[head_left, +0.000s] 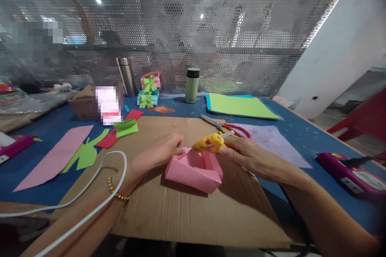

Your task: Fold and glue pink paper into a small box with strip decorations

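While the left hand [170,147], fingers tightly curled, gripped the far edge of a pink paper box [193,179] at lower centre, seemingly to steady it, the right hand [249,151] clasped a yellow glue gun [209,143] angled toward that edge.

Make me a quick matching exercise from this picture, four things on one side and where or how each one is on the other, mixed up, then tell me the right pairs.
Things
1. Yellow glue gun
2. Pink paper box
3. Green tumbler
4. Paper stack

Place or state
A. Standing upright, beyond the cardboard
B. Held in the right hand
C. Lying flat, lime green on top
D. Touched by the left hand at its far left corner

Right pairs: 1-B, 2-D, 3-A, 4-C
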`<act>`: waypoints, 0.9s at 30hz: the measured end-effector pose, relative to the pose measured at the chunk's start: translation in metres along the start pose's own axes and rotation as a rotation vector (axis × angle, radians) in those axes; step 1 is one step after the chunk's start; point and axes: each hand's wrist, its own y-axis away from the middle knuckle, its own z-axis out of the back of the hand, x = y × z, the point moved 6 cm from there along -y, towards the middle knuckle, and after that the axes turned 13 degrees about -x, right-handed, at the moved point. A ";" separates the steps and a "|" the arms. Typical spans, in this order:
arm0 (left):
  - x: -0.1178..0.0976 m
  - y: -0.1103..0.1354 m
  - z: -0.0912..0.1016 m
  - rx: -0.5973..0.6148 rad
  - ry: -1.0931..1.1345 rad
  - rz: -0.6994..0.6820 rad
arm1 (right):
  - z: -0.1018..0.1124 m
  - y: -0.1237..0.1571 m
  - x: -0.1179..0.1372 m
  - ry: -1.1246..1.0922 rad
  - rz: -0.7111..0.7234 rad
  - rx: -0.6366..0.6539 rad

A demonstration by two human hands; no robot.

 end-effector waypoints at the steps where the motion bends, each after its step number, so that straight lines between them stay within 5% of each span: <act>1: 0.000 0.000 0.000 0.001 0.001 0.000 | 0.000 0.000 -0.001 0.002 0.000 0.000; 27: -0.001 0.001 0.001 0.006 0.015 -0.026 | 0.006 0.001 -0.003 -0.012 -0.062 -0.026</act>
